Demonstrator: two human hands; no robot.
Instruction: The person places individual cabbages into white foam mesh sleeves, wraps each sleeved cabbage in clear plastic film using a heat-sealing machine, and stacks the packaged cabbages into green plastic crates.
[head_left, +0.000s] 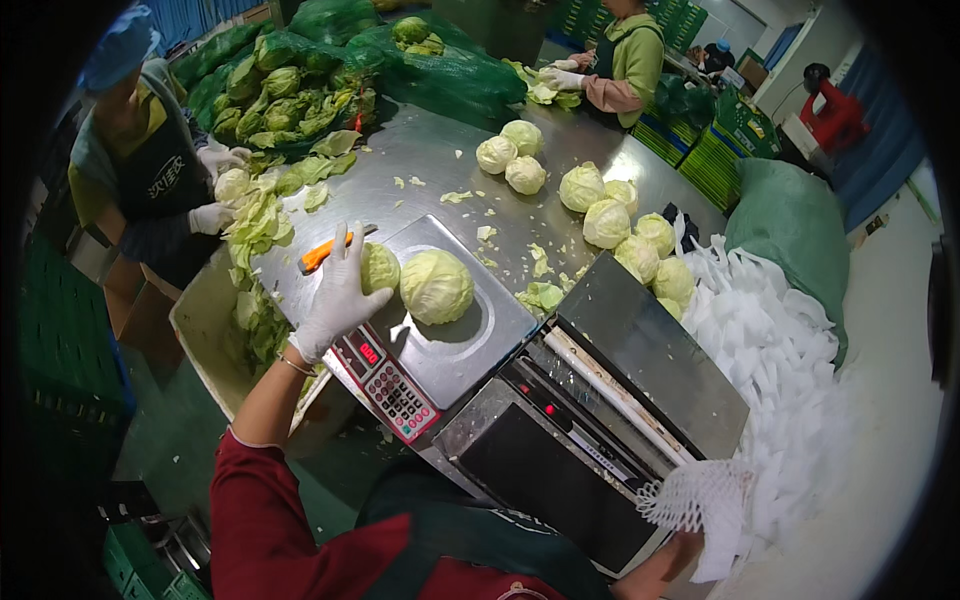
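Note:
My left hand (341, 296), in a white glove, is over the near left side of an electronic scale (499, 304). Its fingers are spread, with the thumb and palm beside a small green cabbage (381, 268); firm contact is hard to judge. A larger, paler cabbage (437, 286) is just right of that one, over the metal weighing plate. Beyond my fingers lies an orange utility knife (319, 256). At lower right, my right hand (686, 546) is mostly hidden by the white foam net sleeve (701, 499) it holds.
A film-wrapping machine (555, 480) adjoins the scale. White foam nets (765, 322) are heaped at right. Trimmed cabbages (606, 223) and leaf scraps dot the steel table (420, 150). Two co-workers handle leaves, left (150, 150) and far side (630, 60). A leaf-filled bin (202, 330) stands at left.

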